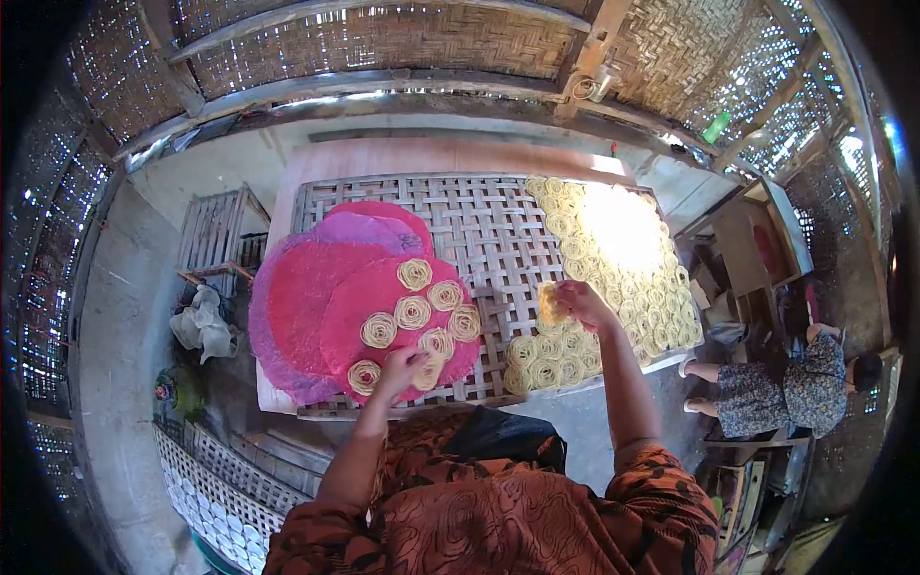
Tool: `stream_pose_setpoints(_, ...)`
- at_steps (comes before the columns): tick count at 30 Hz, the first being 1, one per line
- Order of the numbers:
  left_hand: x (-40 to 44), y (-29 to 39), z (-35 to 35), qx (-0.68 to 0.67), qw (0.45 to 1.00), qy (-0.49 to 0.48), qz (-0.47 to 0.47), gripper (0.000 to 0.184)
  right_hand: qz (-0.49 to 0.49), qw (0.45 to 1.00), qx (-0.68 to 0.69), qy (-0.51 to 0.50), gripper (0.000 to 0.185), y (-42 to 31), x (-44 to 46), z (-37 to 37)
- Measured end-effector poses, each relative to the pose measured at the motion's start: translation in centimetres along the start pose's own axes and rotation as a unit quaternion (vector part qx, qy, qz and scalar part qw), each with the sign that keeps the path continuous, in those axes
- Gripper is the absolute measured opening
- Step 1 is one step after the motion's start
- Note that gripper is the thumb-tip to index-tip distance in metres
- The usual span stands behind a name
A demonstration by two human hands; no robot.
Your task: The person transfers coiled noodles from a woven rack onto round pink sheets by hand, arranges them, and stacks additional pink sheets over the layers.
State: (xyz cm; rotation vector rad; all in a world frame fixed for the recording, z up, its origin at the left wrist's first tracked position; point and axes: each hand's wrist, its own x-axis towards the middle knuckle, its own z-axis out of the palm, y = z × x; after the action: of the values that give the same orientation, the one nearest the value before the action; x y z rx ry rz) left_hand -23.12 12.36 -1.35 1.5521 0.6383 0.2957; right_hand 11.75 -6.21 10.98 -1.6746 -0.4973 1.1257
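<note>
My right hand (pixel 586 305) is raised over the woven bamboo rack (pixel 455 216), its fingers closed on the edge of a pale yellow noodle nest (pixel 551 304) held tilted. My left hand (pixel 398 374) is over the front of the pink round sheets (pixel 316 297), pinching another noodle nest (pixel 427 372). Several coiled nests (pixel 412 312) lie spread on the top pink sheet around that hand. Rows of noodle nests (pixel 628 307) cover the right part of the rack, and bright sunlight washes out some of them at the back.
A slatted wooden stand (pixel 213 230) and a pale sack (pixel 204 324) are left of the table. At lower left stands a woven panel (pixel 216 503) bearing pale round pieces. Another person (pixel 786 388) sits at the right beside a wooden cabinet (pixel 743 244).
</note>
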Motion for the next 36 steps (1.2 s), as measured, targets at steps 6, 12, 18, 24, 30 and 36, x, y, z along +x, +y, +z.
stream_pose_setpoints(6, -3.7, 1.0, -3.5, 0.005, 0.994, 0.055, -0.099, 0.022, -0.068, 0.978, -0.193, 0.040, 0.019, 7.2, 3.4, 0.5)
stream_pose_setpoints(12, -3.3, 1.1, -2.4, -0.036, 0.993, 0.093, -0.069, 0.024, -0.016, 0.973, -0.222, 0.059, 0.027, 10.1, 4.6, 1.7)
stream_pose_setpoints(18, -1.1, 3.9, 1.9, -0.121, 0.988, 0.046, -0.082, 0.023, -0.193, 0.733, -0.613, 0.225, 0.039, 8.3, 1.1, 6.0)
stream_pose_setpoints(24, -0.2, 6.2, 7.0, -0.293, 0.949, -0.011, -0.119, 0.027, 0.035, 0.984, 0.077, -0.160, 0.032, 5.4, -2.6, 11.8)
stream_pose_setpoints(30, -4.2, 0.0, -4.8, 0.316, 0.914, 0.251, 0.051, 0.050, -0.105, 0.910, -0.333, 0.223, 0.018, 5.1, 2.6, 0.3)
stream_pose_setpoints(36, -8.1, -5.6, -10.0, 0.243, 0.902, 0.350, -0.071, 0.049, -0.080, 0.941, -0.248, 0.217, 0.024, 12.0, 8.6, -6.9)
